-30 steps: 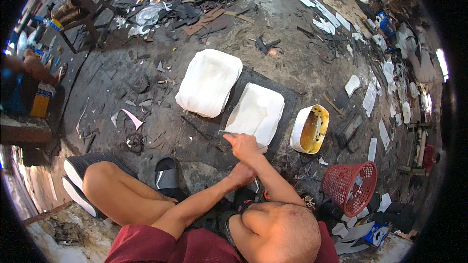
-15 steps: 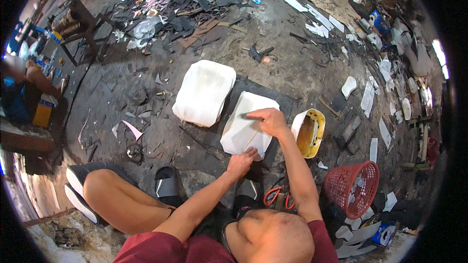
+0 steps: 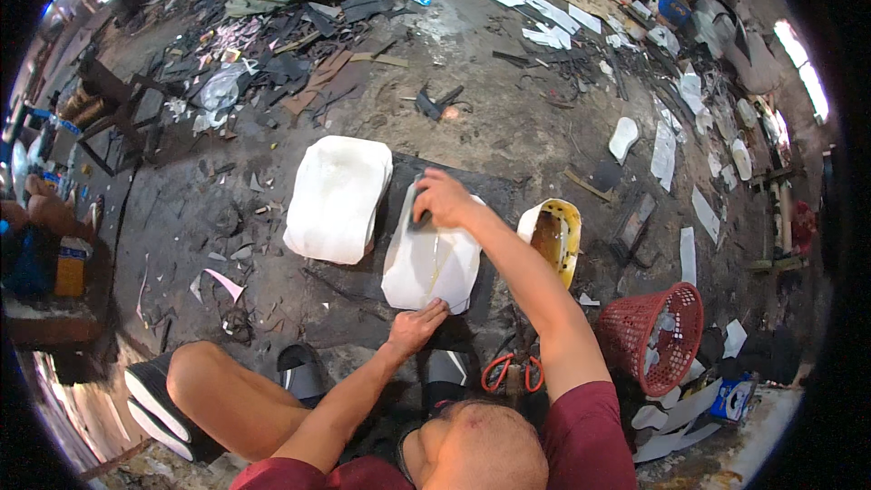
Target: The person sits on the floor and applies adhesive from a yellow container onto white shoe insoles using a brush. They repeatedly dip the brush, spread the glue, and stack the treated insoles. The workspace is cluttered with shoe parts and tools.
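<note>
Stack (image 3: 428,265): white, on dark mat (image 3: 499,189), btwn 2nd white pile (image 3: 338,200) & yellow-stained tub (image 3: 572,240).
R hand (image 3: 445,200): fingers curled on dark tool (image 3: 420,209), at stack's far end.
L hand (image 3: 417,327): fingers together, pressed on near edge.
Labels: blue/wht pkt (image 3: 731,399) near red basket (image 3: 621,331), print too small.

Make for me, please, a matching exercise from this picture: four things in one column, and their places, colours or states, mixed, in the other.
Things:
1. Left hand
2. Right hand
3. Basket
4. Container

Descriptions:
A. Red, with many holes in its wall
B. Holding a dark piece at the far part of the white pile nearer the container
C. White outside, yellow inside
D. At the near edge of that same white pile

Pairs: 1-D, 2-B, 3-A, 4-C
</note>
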Demonstrator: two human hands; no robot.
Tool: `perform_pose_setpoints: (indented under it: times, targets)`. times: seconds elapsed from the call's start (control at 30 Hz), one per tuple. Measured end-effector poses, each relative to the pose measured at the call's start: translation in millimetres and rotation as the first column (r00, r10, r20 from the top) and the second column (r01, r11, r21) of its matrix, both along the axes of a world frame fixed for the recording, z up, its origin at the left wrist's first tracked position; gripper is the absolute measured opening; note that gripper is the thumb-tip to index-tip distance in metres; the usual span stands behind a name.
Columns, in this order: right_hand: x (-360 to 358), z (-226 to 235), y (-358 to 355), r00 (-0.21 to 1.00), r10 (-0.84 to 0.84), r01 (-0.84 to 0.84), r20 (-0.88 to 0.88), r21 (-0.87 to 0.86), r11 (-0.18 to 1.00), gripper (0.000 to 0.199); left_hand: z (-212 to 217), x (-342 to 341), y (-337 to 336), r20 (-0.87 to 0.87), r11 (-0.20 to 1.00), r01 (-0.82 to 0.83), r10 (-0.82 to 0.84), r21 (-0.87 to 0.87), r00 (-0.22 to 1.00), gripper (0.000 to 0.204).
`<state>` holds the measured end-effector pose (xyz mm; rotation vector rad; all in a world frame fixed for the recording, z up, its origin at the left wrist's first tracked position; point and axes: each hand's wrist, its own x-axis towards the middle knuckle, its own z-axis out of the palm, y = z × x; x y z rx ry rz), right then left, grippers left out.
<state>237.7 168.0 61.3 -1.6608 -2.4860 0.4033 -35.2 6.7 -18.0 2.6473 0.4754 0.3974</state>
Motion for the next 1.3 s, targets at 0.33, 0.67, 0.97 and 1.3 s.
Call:
perform_pose_setpoints:
  times: [0.33, 0.67, 0.97, 1.3]
  targets:
    - [51.0, 28.6, -102.5, 0.891, -0.416, 0.453, 0.179, -0.329, 0.829, 0.047, 2.7, 4.2, -8.5, 0.112, 0.970, -0.167, 0.188, -0.176, 0.976, 0.037]
    - [-35.9, 23.1, -160.3, 0.607, -0.769, 0.792, 0.204, -0.233, 0.564, 0.038, -4.2, -5.1, -3.9, 0.010, 0.998, -0.064, 0.064, -0.006, 0.998, 0.053]
    - [-6.4, 2.8, -144.6, 0.655, -0.755, 0.741, -0.036, -0.167, 0.651, 0.030, 19.2, 8.2, -9.6, 0.039, 0.954, -0.218, 0.231, -0.208, 0.972, 0.050]
    - [-83.4, 49.2, -251.0, 0.704, -0.701, 0.662, -0.118, -0.249, 0.707, 0.032, 32.3, 12.7, -6.6, 0.207, 0.788, -0.533, 0.602, -0.308, 0.771, 0.044]
